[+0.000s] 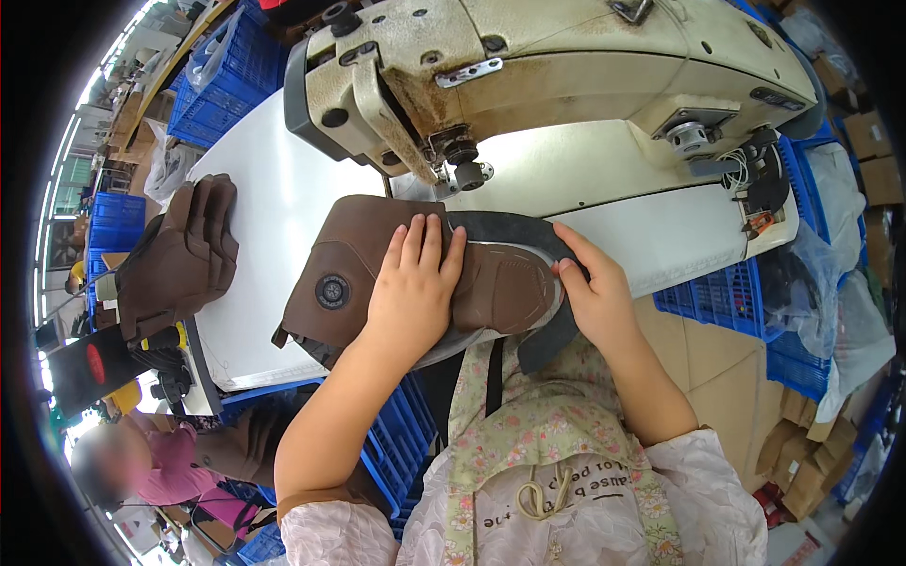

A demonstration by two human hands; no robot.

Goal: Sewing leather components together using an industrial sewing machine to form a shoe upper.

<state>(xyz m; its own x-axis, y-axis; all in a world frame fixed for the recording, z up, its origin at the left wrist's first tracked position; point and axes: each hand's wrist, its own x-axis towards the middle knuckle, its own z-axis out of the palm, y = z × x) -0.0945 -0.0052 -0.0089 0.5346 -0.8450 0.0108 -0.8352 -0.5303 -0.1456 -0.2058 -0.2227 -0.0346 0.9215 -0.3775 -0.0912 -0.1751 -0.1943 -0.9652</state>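
Counted two hands, both bare, on one piece of work. Found one brown leather boot upper (349, 245) directly under the grip, toe toward the right hand (601, 291), shaft out to the left. Saw the left hand (412, 294) laid flat, palm down, four fingers outstretched on the leather, closed around nothing. Saw the right hand bent at the toe, thumb and forefinger a little apart with one dark curved strip (510, 228) caught between; could not tell the placing of its remaining fingers.

Traced the strip around the toe edge, with one end near the left fingertips and the other hanging below the right hand. Noted one round dark badge (332, 291) left of the left hand, and pale stitch lines on the toe between both hands.

Sighted one sewing machine (566, 75) beyond the grip, with one roller (468, 175) just past the left fingertips. Logged one overlapping pile of brown uppers (184, 264) well left of the grip; could not count the pieces. Made out one white worktable (250, 179) beneath, at least four blue crates (722, 291) around, and one co-worker (179, 467) far off, lower left.
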